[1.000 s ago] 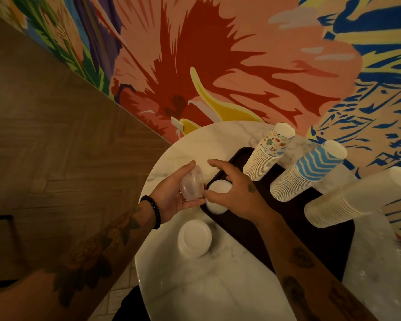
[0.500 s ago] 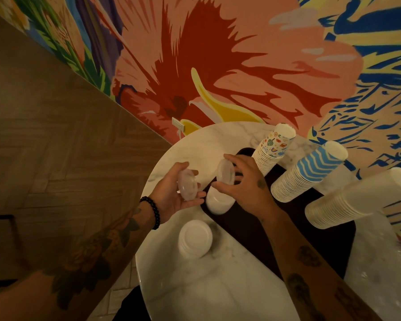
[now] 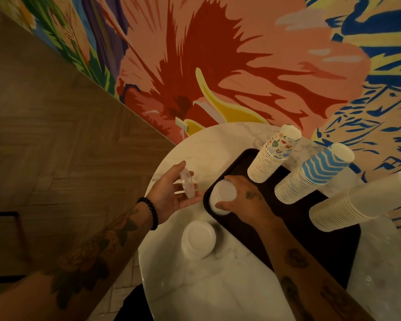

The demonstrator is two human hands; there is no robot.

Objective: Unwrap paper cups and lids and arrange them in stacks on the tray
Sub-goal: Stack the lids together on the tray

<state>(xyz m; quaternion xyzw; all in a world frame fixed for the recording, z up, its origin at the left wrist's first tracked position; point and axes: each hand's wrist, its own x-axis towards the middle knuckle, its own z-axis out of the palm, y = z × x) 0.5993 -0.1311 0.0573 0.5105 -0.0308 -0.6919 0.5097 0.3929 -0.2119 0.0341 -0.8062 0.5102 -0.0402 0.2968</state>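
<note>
Left hand: the left hand (image 3: 171, 195) lies palm up over the desk's left edge. Its fingers are loosely curled, holding a few clear lids (image 3: 186, 185) on edge between thumb and fingertips.
Right hand: the right hand (image 3: 243, 200) reaches across the tray, thumb on the near side and fingers on the far side, curled round the white lid stack (image 3: 222, 196).
White lid stack: it stands in the tray's left corner, just beside the left hand.
Second lid stack: the second lid stack (image 3: 198, 239) sits on the bare desk close to the tray's left edge, nearer the person and apart from both hands.
Tray: the dark tray (image 3: 322, 249) lies on the round marble desk (image 3: 195, 288).
Cups: three upturned stacks line the tray's far side: illustrated cups (image 3: 273, 156), blue-wave cups (image 3: 313, 174), plain white cups (image 3: 361, 202).
Wrist: a black bead bracelet (image 3: 149, 212) circles the left wrist.
Backdrop: a painted mural wall (image 3: 241, 54).
</note>
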